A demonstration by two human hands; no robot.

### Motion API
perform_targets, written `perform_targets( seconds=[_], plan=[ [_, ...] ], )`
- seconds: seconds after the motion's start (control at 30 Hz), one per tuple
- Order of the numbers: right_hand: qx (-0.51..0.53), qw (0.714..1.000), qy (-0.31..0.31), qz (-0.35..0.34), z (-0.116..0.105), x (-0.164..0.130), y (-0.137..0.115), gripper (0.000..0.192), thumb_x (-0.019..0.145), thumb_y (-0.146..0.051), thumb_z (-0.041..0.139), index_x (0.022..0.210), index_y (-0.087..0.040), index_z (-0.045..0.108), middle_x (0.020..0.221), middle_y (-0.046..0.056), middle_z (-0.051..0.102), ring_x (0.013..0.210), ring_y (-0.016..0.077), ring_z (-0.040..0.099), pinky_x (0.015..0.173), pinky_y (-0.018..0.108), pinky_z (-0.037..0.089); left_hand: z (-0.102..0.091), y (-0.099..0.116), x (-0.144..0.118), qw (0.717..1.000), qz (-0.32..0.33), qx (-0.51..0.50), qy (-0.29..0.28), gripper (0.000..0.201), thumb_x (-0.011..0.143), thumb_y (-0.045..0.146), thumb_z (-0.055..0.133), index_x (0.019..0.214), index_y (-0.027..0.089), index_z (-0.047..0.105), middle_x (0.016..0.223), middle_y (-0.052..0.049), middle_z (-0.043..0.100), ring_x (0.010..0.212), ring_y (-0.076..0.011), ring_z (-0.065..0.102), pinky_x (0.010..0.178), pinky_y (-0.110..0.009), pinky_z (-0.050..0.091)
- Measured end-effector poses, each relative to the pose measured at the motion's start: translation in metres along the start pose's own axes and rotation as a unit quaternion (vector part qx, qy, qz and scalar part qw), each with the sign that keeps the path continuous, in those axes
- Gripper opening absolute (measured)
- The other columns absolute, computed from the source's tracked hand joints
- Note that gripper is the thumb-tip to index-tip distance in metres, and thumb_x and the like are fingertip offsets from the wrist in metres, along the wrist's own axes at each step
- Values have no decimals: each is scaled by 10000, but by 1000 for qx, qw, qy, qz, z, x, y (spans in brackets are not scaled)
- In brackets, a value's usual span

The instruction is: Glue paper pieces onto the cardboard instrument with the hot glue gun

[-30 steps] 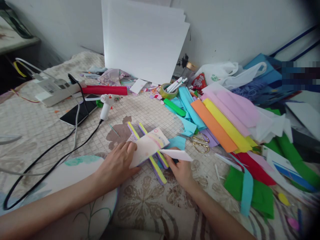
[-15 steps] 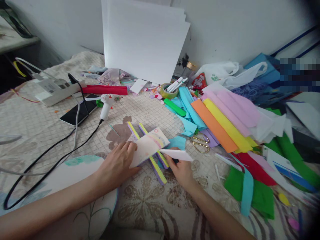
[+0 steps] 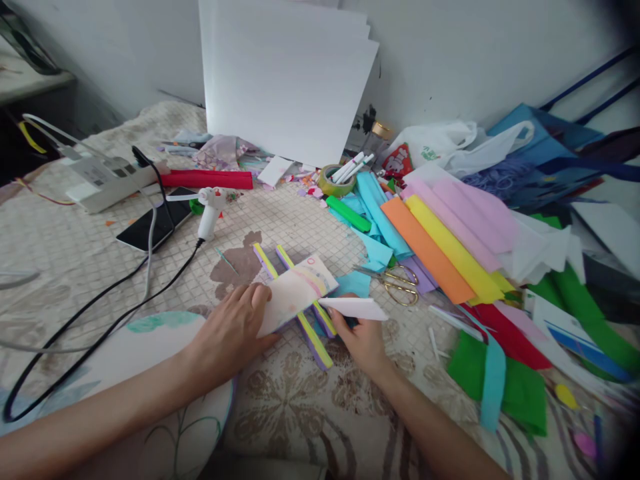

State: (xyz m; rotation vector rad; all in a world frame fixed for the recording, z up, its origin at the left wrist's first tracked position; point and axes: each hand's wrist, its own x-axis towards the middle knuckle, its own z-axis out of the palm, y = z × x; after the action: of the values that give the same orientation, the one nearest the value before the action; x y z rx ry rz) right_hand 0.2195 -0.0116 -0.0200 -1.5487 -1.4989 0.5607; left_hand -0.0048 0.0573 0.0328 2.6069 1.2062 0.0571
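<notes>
Two yellow-and-purple strips (image 3: 315, 343) lie crosswise under one pale printed card (image 3: 295, 293), ends showing at 11 and 5 o'clock. From my remote seat, my left hand (image 3: 240, 317) rests its fingers on the card's 8 o'clock end; I can't tell whether they grip. My right hand (image 3: 363, 340) pinches one folded white piece (image 3: 360, 308). One pair of scissors (image 3: 384, 277) bounds my room at 3 o'clock; patterned surface (image 3: 285, 413) stretches toward 6.

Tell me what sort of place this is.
Probably a craft workspace, perhaps in a home: a white glue gun, gold-handled scissors and orange paper lie on a patterned cloth.
</notes>
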Motion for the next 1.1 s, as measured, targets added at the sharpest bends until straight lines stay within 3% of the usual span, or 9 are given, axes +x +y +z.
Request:
perform_targets(
  seconds=[0.3, 1.1],
  plan=[
    [-21, 999, 32, -18, 0, -1, 2, 134, 841, -227, 565, 902, -205, 682, 845, 44, 722, 794, 191, 670, 749, 305, 533, 2, 0, -2, 1000, -3, 2, 5, 364, 743, 308, 657, 975, 183, 406, 946, -82, 563, 888, -272, 579, 740, -385, 467],
    [-59, 998, -17, -33, -1, 0, 2, 185, 892, -270, 511, 929, -205, 680, 856, 51, 716, 817, 196, 675, 723, 267, 524, 4, -3, 2, 999, 26, -17, 12, 456, 693, 315, 726, 987, 170, 408, 944, -82, 575, 880, -272, 574, 741, -391, 469]
  ],
)
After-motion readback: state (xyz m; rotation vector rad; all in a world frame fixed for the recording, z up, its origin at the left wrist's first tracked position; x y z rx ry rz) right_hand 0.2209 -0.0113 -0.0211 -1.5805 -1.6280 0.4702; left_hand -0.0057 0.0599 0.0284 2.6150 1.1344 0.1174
